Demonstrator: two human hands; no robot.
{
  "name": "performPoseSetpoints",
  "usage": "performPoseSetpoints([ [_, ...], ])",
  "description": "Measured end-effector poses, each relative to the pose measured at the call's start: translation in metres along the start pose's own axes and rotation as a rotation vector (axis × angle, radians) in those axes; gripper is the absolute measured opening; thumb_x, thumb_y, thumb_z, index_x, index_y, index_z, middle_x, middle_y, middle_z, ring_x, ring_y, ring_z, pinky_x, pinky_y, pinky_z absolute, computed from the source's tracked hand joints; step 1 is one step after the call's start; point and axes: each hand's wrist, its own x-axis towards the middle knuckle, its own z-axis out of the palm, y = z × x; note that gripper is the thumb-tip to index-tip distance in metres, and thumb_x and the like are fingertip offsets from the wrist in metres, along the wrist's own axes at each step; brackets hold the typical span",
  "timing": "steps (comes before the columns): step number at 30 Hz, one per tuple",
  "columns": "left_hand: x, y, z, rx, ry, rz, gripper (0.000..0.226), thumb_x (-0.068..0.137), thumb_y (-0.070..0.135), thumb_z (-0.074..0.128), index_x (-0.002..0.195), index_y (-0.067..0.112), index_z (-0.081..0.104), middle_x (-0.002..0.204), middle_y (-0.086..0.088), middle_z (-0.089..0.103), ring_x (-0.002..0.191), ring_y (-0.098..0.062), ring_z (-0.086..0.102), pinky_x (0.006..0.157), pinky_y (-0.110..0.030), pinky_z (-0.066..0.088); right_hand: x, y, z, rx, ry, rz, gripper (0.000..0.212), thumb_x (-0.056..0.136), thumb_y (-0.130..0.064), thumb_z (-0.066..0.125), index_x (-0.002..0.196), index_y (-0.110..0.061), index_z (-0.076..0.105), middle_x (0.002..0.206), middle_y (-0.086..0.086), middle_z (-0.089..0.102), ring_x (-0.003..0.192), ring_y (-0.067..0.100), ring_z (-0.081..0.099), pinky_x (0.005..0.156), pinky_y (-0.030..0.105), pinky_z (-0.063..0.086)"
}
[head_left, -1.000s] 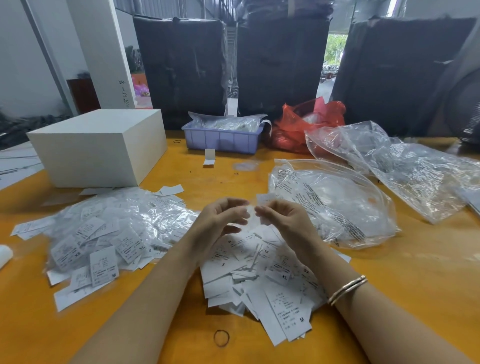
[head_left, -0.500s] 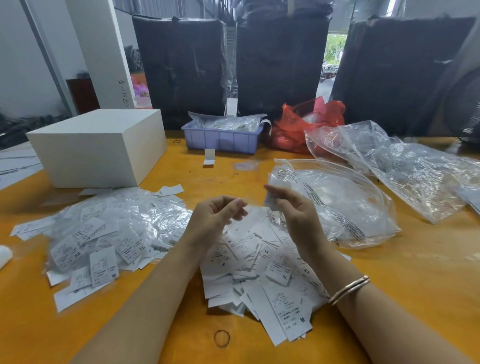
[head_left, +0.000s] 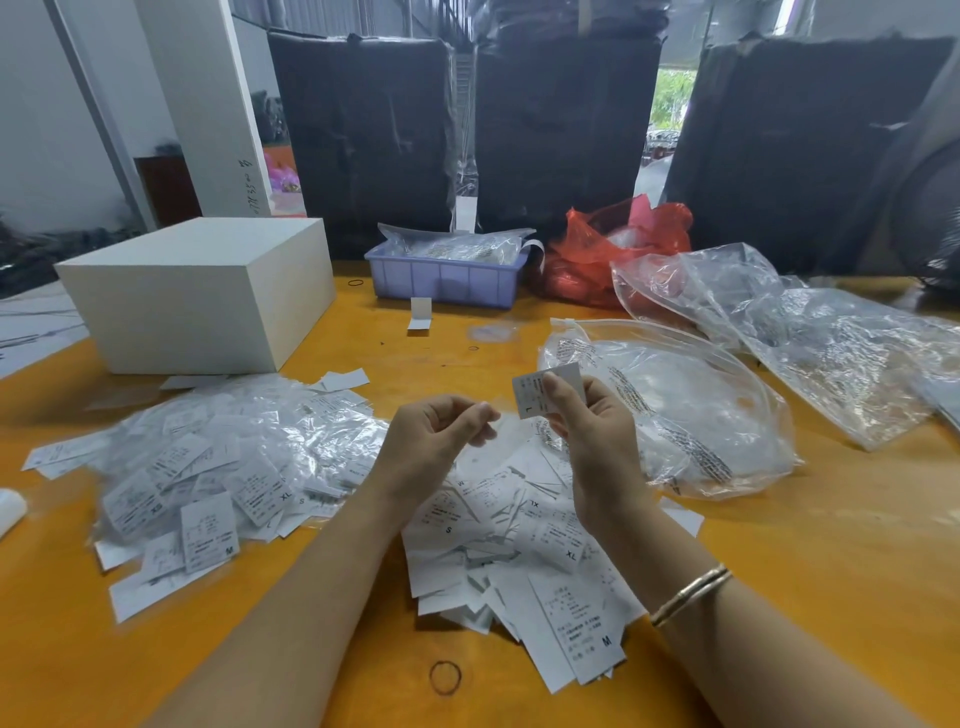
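My right hand (head_left: 597, 441) pinches a white size label (head_left: 532, 392) marked L and holds it up above the table. Just left of it, my left hand (head_left: 431, 447) has its fingers curled, and thumb and forefinger pinch what looks like a small clear sleeve (head_left: 506, 431), which is hard to make out. Under both hands lies a heap of loose white labels (head_left: 519, 545). A second heap of labels in clear sleeves (head_left: 218, 457) spreads out to the left.
A large clear zip bag (head_left: 691, 415) lies right of my hands, with crumpled clear bags (head_left: 831, 353) beyond it. A white box (head_left: 197, 296), a blue tray (head_left: 447, 280) and a red bag (head_left: 613, 249) stand further back. A rubber band (head_left: 445, 677) lies on the orange table (head_left: 831, 545).
My hands were together over the loose heap; the right hand has drawn away to the right and up with the label, which now faces me. The left hand has stayed in place.
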Motion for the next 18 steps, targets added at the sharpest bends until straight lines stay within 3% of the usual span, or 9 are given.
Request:
performPoseSetpoints([
  [11, 0.0026, -0.0032, 0.0, 0.039, 0.071, 0.001, 0.01, 0.088, 0.018, 0.062, 0.082, 0.017, 0.069, 0.065, 0.008, 0.07, 0.062, 0.001, 0.061, 0.06, -0.008, 0.045, -0.0046, 0.0061, 0.004, -0.123, -0.057, -0.009, 0.008, 0.09, -0.02, 0.059, 0.085, -0.016, 0.063, 0.074, -0.004, 0.064, 0.066, 0.0, 0.058, 0.06, 0.01, 0.044],
  [18, 0.0024, -0.0054, -0.0007, 0.101, 0.112, 0.03, 0.011, 0.088, 0.017, 0.064, 0.079, 0.018, 0.068, 0.064, 0.008, 0.069, 0.062, -0.001, 0.063, 0.061, -0.011, 0.047, -0.005, 0.0059, 0.0042, -0.282, -0.111, -0.013, 0.009, 0.093, -0.017, 0.055, 0.088, -0.015, 0.063, 0.078, -0.001, 0.063, 0.071, 0.007, 0.057, 0.064, 0.018, 0.045],
])
